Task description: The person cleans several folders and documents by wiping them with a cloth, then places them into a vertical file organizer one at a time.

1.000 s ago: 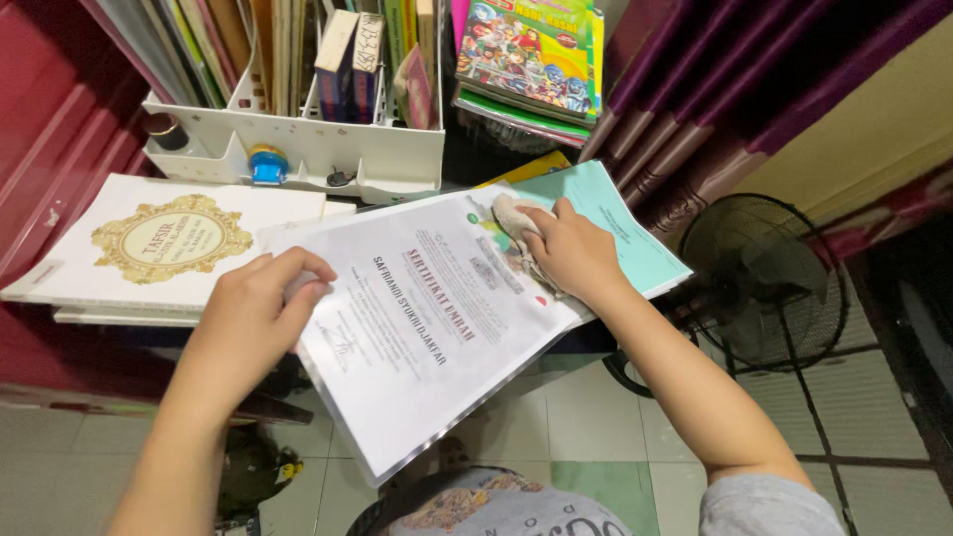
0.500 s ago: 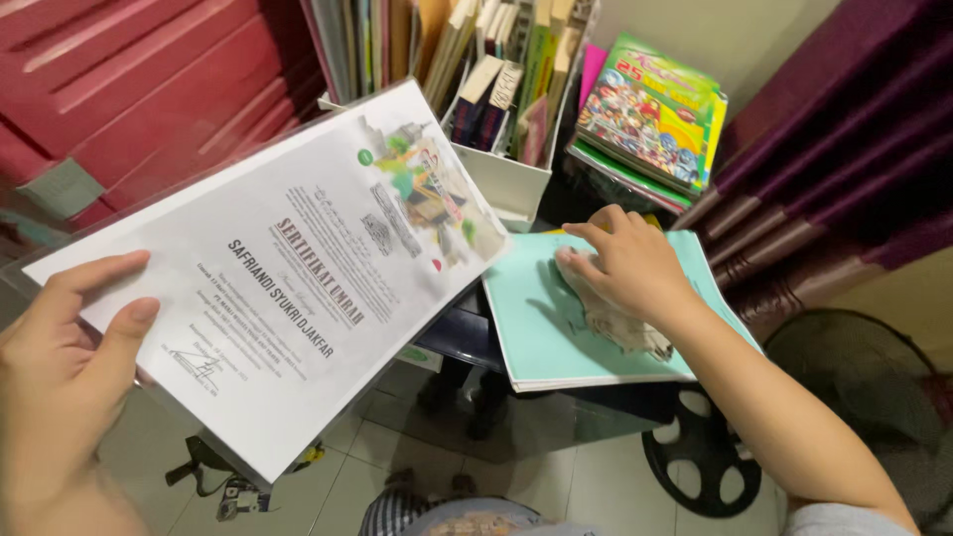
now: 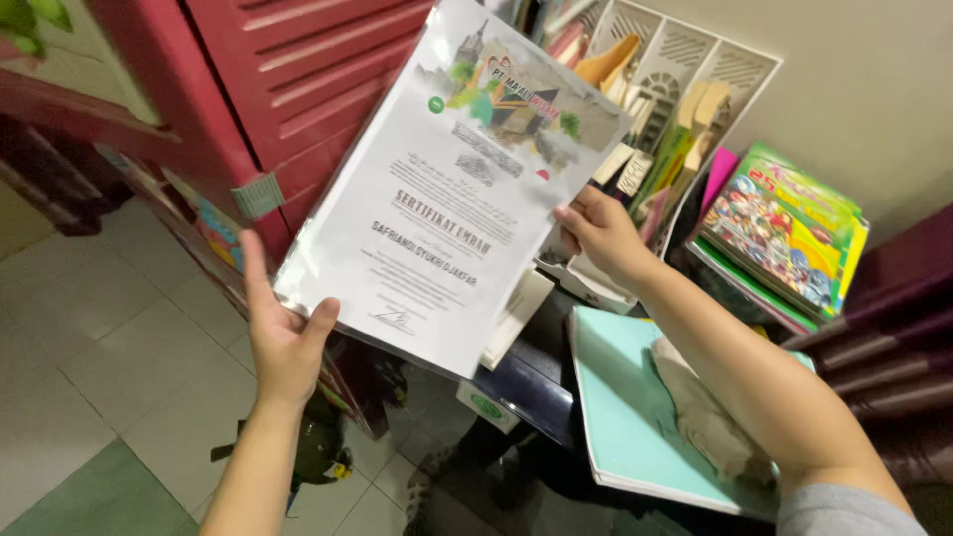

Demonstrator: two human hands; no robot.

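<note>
A laminated white certificate (image 3: 447, 199), with a coloured picture along its top, is held up in the air by both hands. My left hand (image 3: 283, 333) grips its lower left edge, thumb on the front. My right hand (image 3: 601, 233) pinches its right edge near the middle. Below my right arm a teal folder (image 3: 620, 407) lies on a dark table, with a grey-beige cloth (image 3: 710, 417) resting on it.
A white desk organiser (image 3: 675, 69) full of books and papers stands against the wall. Colourful children's books (image 3: 784, 233) are stacked at the right. A red louvred cabinet (image 3: 288, 79) is on the left. Pale floor tiles (image 3: 89, 337) lie below.
My right hand left the cloth on the teal folder and took the certificate's right edge. The certificate was lifted higher and turned more upright. My view swung left.
</note>
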